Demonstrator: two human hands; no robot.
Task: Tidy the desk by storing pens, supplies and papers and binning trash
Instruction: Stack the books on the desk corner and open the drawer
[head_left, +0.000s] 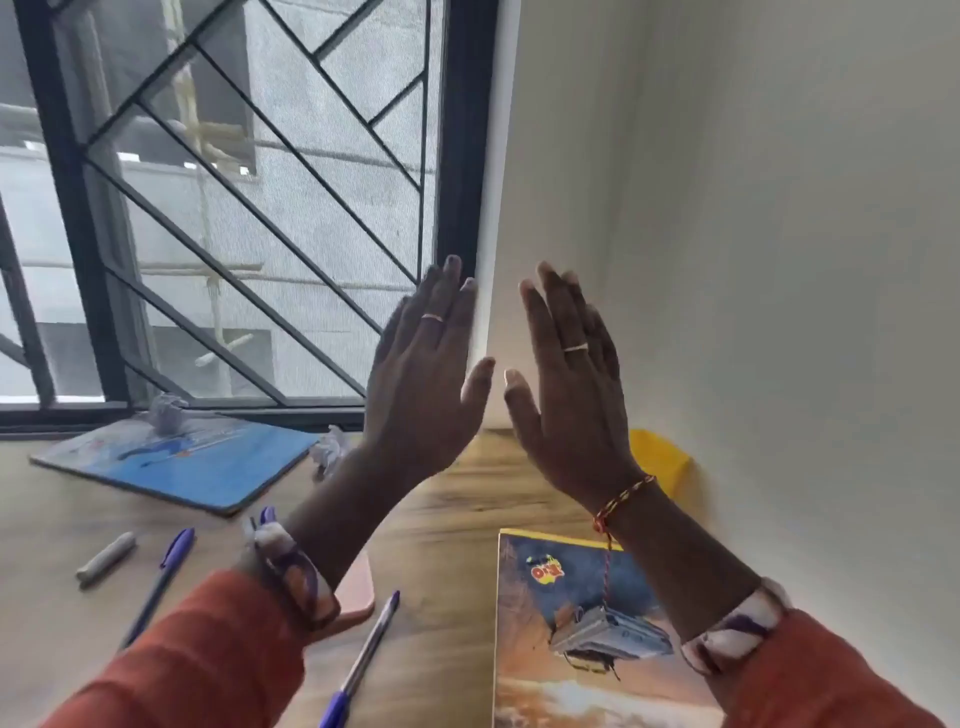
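On the wooden desk (457, 519) a grey marker (106, 558) lay at my far left, then a blue notebook (182, 460) carrying crumpled paper (167, 413), and two purple pens (158, 584) (363, 657). I held my left hand (426, 374) and right hand (566, 384) raised above the desk, fingers straight, palms facing, apart, gripping nothing. An illustrated book (576, 639) lay beneath my right wrist, a yellow object (660, 460) against the wall.
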